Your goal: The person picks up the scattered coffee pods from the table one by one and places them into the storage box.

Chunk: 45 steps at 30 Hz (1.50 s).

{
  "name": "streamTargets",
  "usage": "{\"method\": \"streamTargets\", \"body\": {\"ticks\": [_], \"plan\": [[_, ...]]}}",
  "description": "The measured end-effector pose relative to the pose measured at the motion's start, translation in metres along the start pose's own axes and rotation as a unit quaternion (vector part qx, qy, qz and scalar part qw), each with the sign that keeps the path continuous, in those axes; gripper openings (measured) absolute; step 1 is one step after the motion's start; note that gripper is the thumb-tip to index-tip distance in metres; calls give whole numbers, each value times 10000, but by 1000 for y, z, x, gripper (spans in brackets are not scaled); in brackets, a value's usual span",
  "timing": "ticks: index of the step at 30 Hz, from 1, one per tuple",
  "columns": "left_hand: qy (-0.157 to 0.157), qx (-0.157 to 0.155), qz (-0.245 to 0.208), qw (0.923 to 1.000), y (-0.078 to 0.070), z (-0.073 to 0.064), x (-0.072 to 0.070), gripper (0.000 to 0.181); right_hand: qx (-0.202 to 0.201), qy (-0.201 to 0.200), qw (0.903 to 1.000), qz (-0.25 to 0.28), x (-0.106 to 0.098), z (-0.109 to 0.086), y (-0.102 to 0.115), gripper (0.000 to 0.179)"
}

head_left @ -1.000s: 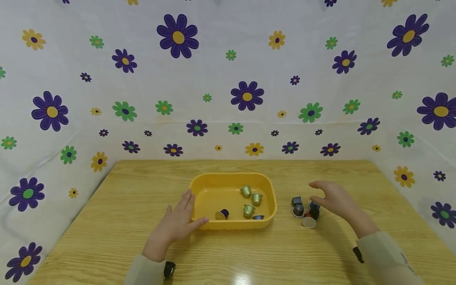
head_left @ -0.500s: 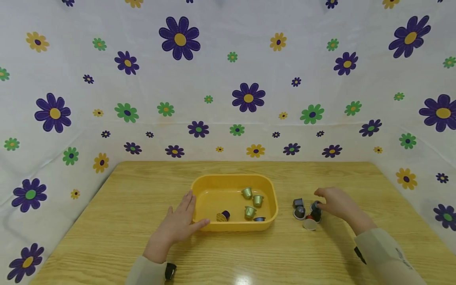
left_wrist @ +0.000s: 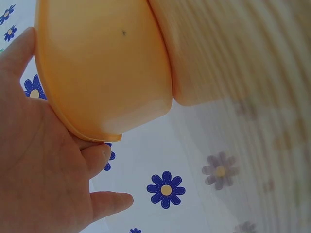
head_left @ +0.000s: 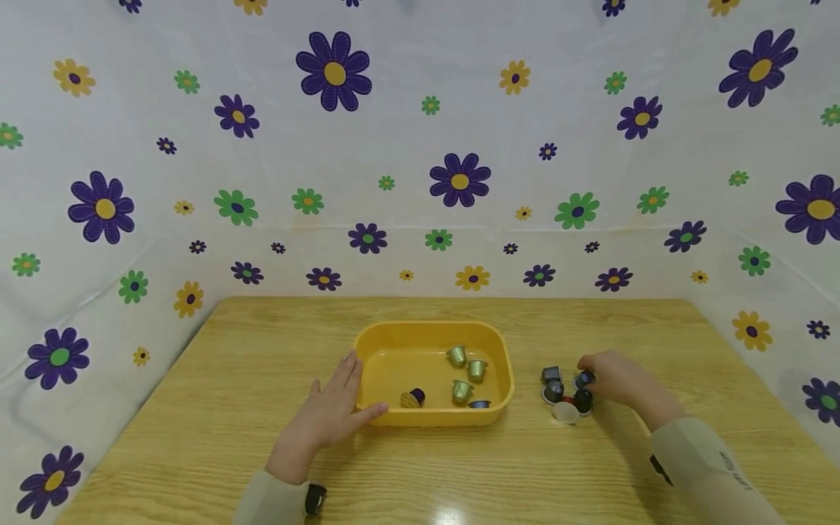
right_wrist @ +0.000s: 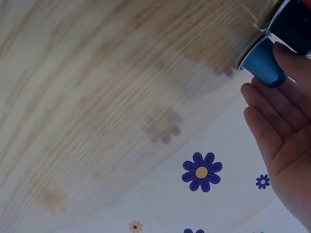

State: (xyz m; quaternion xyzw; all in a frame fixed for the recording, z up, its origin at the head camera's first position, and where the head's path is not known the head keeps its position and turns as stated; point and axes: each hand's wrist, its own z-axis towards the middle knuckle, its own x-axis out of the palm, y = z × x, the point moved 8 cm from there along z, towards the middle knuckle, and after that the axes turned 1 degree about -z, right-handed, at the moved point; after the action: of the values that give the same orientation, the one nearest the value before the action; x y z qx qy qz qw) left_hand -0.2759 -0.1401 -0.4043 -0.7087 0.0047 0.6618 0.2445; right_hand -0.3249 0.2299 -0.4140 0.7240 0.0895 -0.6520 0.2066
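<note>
We looked over a wooden table [head_left: 426,467], its pale top grained and shiny, with a bright glare near the front. Around its middle we saw a yellow tray [head_left: 436,418]. To the right of that, well apart, we found a grey capsule [head_left: 550,375], a dark capsule [head_left: 554,391] and a black capsule [head_left: 583,400] close together, beside a pale lid [head_left: 566,413]. We could not tell whether a blue capsule [head_left: 584,379] there touched the wood.

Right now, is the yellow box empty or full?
Neither: three green pods and two darker pods lie in the yellow box, but much of its floor shows.
</note>
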Motion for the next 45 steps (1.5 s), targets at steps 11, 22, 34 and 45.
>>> {"method": "streamTargets", "body": {"ticks": [11, 22, 34, 45], "plan": [[-62, 18, -102, 9999, -2, -3, -2, 88, -255, -92, 9995, -150, 5, 3, 4, 14], [-67, -45, -47, 10000, 0, -1, 1, 86, -105, -522, 9986, 42, -5, -3, 0, 18], [-39, -27, -82, 10000, 1, 0, 1, 89, 121, -1289, 9910, 327, -32, -12, 18, 32], [-62, -6, -70, 10000, 1, 2, 2, 88, -144, -1915, 9774, 880, -38, -21, 46, 34]]}}
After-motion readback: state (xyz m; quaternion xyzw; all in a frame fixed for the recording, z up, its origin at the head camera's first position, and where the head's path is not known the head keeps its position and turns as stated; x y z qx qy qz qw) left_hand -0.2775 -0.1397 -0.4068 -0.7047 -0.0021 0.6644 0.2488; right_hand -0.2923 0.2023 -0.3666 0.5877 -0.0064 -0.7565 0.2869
